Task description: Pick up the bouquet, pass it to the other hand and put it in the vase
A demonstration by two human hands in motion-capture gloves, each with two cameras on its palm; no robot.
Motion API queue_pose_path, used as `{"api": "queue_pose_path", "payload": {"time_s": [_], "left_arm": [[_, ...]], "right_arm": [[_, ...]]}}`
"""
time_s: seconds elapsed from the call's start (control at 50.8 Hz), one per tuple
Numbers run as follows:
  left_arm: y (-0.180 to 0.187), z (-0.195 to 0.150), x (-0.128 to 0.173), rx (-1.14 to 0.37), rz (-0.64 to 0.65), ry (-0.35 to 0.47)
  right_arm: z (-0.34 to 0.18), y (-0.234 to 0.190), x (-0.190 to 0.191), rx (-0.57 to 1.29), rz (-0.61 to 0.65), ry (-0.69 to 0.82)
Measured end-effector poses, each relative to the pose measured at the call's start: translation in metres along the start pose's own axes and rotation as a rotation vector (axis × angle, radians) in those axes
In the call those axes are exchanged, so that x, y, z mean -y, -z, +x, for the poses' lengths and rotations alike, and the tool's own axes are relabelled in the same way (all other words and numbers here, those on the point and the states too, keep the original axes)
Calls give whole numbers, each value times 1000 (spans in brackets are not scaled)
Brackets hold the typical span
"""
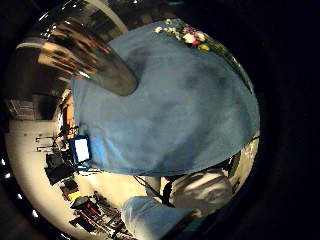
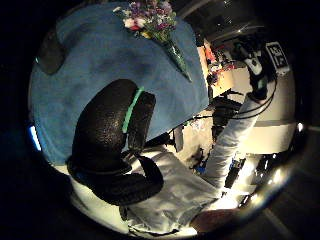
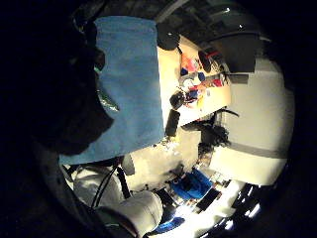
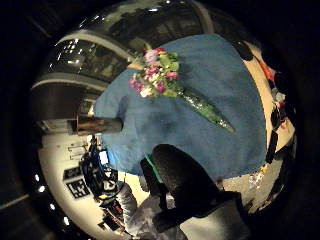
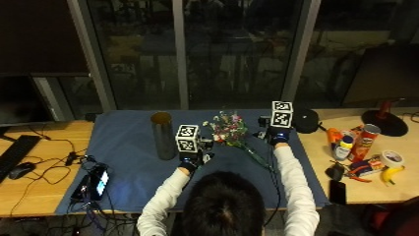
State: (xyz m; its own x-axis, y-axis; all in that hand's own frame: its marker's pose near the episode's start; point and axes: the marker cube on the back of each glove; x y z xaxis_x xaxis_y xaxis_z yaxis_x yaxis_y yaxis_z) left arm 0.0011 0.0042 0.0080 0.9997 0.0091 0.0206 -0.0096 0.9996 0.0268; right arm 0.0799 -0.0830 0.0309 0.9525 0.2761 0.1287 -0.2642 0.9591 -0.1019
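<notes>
Bouquet (image 5: 230, 132) lies flat on the blue cloth (image 5: 131, 147) betw. my two hands, blooms toward the window, wrapped stem end pointing back toward my right forearm, nothing touching it. My left hand (image 5: 192, 156) hovers just beside the flowers on their left w/ fingers (image 2: 107, 140) curled & holding nothing; my right hand (image 5: 278, 134) sits near the blooms on the other side, can't tell if its fingers are straight or bent. Vase (image 5: 162, 135), tall & dark, stands upright on the cloth just left of my left hand, apart from the bouquet.
</notes>
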Motion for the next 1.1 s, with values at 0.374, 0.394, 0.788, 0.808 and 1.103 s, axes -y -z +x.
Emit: {"api": "queue_pose_path", "payload": {"time_s": [0.374,0.394,0.788,0.808,1.103], "left_arm": [[-4,-2,-2,2,-10,9],[-5,-3,-2,3,-10,10],[-12,-16,-2,-29,-71,18],[-13,-16,0,-32,-77,16],[-18,-24,6,-88,-164,34]], "right_arm": [[0,-113,13,88,-200,-84],[-2,-119,12,90,-217,-80],[-28,-189,6,-20,-248,-59],[-28,-188,5,-27,-248,-69],[-22,-176,10,98,-92,-135]]}}
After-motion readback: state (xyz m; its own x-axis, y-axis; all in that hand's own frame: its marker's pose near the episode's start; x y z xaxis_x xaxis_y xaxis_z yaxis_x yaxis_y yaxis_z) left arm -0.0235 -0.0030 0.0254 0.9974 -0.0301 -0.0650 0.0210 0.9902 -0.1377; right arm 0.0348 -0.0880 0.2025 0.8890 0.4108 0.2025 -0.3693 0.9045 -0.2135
